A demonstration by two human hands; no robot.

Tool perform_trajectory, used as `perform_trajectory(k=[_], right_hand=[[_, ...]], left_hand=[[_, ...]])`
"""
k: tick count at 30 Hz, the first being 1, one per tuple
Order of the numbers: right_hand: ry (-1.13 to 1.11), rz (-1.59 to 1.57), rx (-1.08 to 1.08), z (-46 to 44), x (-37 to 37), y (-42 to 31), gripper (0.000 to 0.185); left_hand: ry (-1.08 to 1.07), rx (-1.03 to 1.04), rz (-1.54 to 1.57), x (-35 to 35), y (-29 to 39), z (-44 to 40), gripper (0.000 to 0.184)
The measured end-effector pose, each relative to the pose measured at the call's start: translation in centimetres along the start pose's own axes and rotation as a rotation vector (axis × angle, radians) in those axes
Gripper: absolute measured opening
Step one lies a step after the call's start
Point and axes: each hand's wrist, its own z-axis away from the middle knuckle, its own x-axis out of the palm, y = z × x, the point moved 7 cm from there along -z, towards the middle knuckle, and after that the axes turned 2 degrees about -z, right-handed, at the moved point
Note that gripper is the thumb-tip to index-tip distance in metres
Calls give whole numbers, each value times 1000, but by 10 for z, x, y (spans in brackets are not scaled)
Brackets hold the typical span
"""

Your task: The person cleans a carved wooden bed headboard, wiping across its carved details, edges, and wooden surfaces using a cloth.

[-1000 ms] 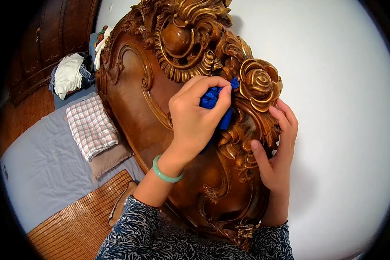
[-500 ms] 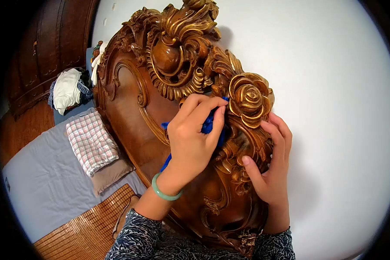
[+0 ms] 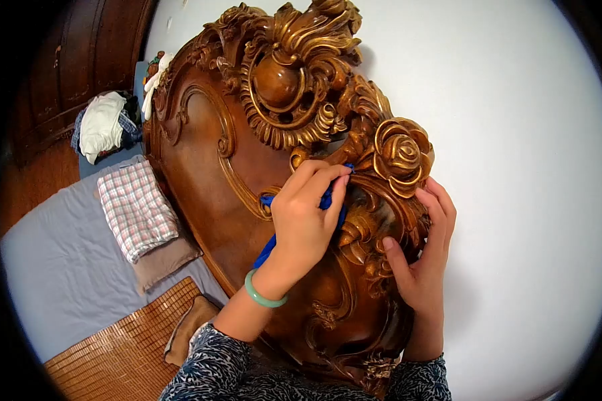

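The carved wooden headboard [image 3: 201,154] filled the middle. At its edge rested the right hand [image 3: 427,250], thumb and fingers wide apart. The left hand [image 3: 306,220] pinched the blue cloth [image 3: 266,252], apparently touching the carving beside the rose [image 3: 403,158].

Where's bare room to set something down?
Grey sheet, in the picture left of the plaid cloth and above the mat. Crowded: around the rose, with left hand, blue cloth and right hand close.
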Motion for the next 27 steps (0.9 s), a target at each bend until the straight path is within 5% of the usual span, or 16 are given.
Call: perform_trajectory(k=[13, 19, 21, 27], right_hand=[[36, 43, -8, -1, -2, -2, 65], [35, 17, -10, 0, -1, 0, 64], [39, 11, -30, 0, -2, -1, 63], [42, -9, -34, 1, -1, 2, 65]], left_hand=[[-18, -56, 113, -16, 0, -13, 13], [92, 257, 21, -6, 24, -27, 20], [124, 392, -244, 2, 34, -23, 24], [-2, 274, -221, -2, 32, -23, 19]])
